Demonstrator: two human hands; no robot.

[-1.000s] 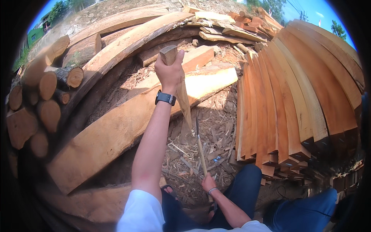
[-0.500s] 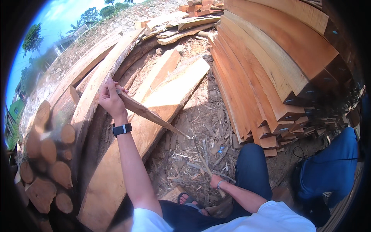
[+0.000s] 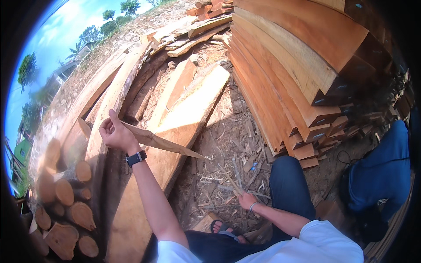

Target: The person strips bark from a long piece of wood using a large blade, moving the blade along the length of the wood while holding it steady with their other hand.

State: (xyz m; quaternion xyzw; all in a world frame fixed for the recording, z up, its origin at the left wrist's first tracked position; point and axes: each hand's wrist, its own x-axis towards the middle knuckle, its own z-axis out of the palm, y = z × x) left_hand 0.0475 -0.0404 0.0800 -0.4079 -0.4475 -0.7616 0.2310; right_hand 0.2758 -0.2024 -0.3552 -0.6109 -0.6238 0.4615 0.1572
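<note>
My left hand (image 3: 117, 133), with a dark watch on its wrist, is closed around the wide end of a long, tapered wood strip (image 3: 162, 143). The strip reaches to the right and thins to a point above the chip-covered ground. Lower down, my right hand (image 3: 247, 200) is closed on a thin wooden stick (image 3: 230, 180), which slants up and left from the fist. The tips of strip and stick are close, but I cannot tell whether they touch. Behind the strip lies a broad sawn slab (image 3: 144, 193) with sunlight on its far half.
Tall stacked beams (image 3: 280, 65) rise on the right. Cut logs (image 3: 66, 215) are piled at the lower left, beside long rough timbers (image 3: 114, 94). Bark and wood chips (image 3: 237, 136) litter the ground. A person in blue clothing (image 3: 381, 175) is at the far right.
The view has shifted slightly. My left hand has lowered and turned, bringing the wood strip closer to level. My right hand still grips the stick, with little movement.
</note>
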